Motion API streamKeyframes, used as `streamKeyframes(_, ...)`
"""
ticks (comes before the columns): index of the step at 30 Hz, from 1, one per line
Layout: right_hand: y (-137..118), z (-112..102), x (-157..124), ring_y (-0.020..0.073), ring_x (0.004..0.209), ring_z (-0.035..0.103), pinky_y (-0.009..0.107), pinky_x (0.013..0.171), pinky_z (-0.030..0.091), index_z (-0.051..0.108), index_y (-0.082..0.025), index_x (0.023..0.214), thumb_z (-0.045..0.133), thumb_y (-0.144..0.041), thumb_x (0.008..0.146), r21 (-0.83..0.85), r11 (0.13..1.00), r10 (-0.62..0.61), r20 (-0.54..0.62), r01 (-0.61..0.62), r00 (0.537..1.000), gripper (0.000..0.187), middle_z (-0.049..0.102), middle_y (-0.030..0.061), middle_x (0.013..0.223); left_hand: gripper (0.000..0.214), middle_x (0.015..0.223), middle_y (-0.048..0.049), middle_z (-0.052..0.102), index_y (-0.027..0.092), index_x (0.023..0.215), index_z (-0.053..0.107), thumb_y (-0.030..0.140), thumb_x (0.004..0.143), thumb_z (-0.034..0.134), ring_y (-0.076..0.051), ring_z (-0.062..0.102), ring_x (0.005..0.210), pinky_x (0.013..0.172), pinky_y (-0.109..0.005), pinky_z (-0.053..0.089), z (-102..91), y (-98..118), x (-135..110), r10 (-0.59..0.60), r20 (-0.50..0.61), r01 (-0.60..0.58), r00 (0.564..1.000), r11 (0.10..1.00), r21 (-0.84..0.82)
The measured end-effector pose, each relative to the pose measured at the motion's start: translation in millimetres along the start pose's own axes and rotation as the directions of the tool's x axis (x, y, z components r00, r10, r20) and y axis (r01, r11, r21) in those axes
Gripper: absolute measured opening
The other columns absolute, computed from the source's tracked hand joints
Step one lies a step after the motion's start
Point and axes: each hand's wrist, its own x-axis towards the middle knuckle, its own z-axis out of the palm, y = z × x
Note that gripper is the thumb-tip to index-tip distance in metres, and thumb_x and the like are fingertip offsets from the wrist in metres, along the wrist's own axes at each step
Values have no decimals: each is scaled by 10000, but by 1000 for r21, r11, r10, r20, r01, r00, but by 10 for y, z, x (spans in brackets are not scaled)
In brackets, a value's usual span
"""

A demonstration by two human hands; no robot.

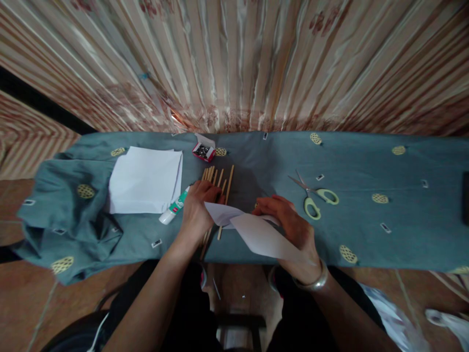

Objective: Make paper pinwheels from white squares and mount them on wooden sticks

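At six o'clock from the middle of the head view, just above the cloth [361, 161], we have the folded paper [264, 237], its pale flaps standing open. Our right hand [296, 229], at the paper's three o'clock, has its fingers curled in and seems to pinch the paper's right end; the exact grip is hidden. Our left hand [196, 208], at ten o'clock, reaches over the sticks [229, 182] with its fingers bent down among them; we cannot tell whether they close on any, or whether the paper's left tip touches the wrist side.

We judge the paper very light, thin and floppy, easily creased or torn; it should be held by a folded edge, where the layers give stiffness, with little pressure. The sticks look like light, stiff wood, apt to roll, so we would take one near its middle.

Around the paper lie the scissors [310, 189] at two o'clock, the small open box [204, 151] at eleven, and the glue stick [178, 208] towards nine, touching or nearly touching the paper stack [146, 181].
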Motion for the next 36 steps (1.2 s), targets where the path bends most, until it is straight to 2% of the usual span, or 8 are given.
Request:
streamKeyframes(8,-25,-1,-7,233,945,709,526,1031,464,505,-225,1261,524,-343,927,-20,1000,-15,-7,15,1000,354,737,48,946,195,872,-86,649,146,856,700,267,894,553,-238,598,865,788,-370,495,-28,69,-20,-35,-50,33,998,998,-45)
streamKeyframes(13,-52,7,-25,230,951,708,515,1027,471,501,-213,1264,535,-315,921,-30,999,-34,-15,34,999,360,735,58,949,141,864,-55,658,155,858,700,247,874,595,-195,629,838,763,-325,510,-66,167,-64,-103,-130,69,986,969,-239)
streamKeyframes(19,-100,22,-76,234,981,703,506,1051,453,489,-203,1283,586,-314,903,-22,999,-49,-16,49,999,408,738,61,967,113,861,-29,676,166,849,714,235,852,625,-146,645,762,686,-264,519,-115,286,-164,-176,-158,90,972,894,-438)
streamKeyframes(24,-172,12,-123,241,1034,688,501,1050,459,492,-202,1296,583,-341,905,-7,1000,-25,-20,25,999,425,733,70,1002,99,855,-29,689,173,839,724,226,846,641,-137,649,755,682,-244,526,-155,372,-262,-217,-124,116,968,828,-549)
streamKeyframes(27,-210,7,-150,235,1047,685,495,1054,457,507,-201,1289,568,-330,912,-13,1000,-16,-52,15,999,404,735,63,1004,91,839,-36,699,179,815,722,237,820,652,-143,657,744,658,-240,531,-176,437,-316,-248,-100,122,963,741,-660)
streamKeyframes(31,-267,-19,-170,210,992,703,485,1066,454,525,-216,1274,550,-321,925,-25,1000,0,-116,-3,993,365,740,39,992,138,784,-38,707,188,755,696,325,754,712,-164,666,704,617,-248,547,-194,528,-369,-300,-33,140,953,537,-832)
streamKeyframes(36,-344,-74,-183,197,962,716,457,1101,432,522,-208,1281,573,-316,919,-67,998,-25,-145,16,989,382,746,23,969,174,715,-20,699,192,702,679,331,682,783,-170,674,675,598,-245,557,-234,613,-413,-341,69,203,938,377,-903)
